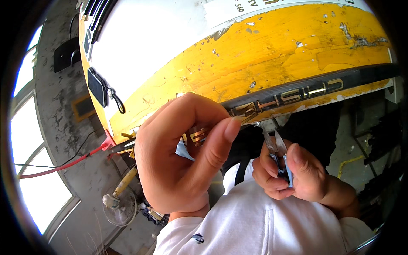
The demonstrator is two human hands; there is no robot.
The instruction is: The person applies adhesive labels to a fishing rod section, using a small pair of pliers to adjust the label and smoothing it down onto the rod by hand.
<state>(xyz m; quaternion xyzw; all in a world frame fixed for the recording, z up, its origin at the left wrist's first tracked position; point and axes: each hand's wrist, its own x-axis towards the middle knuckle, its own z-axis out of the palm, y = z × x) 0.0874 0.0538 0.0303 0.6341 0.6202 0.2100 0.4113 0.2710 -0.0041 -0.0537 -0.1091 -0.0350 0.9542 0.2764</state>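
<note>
My left hand is closed in a pinch, thumb and forefinger meeting just in front of a black tube marked with gold lettering. Something small and gold shows at the fingertips, but I cannot make out whether it is held or part of the lettering. Lower and to the right, my right hand grips small scissors with blue handles. Their metal blades are spread apart and point up toward the tube without touching it. The tube lies along the near edge of a worn yellow table; my left hand hides part of it.
A dark phone-like device with a black strap lies at the table's left side. A white sheet with print is at the far edge. Below left, a fan stands on the floor near a red hose.
</note>
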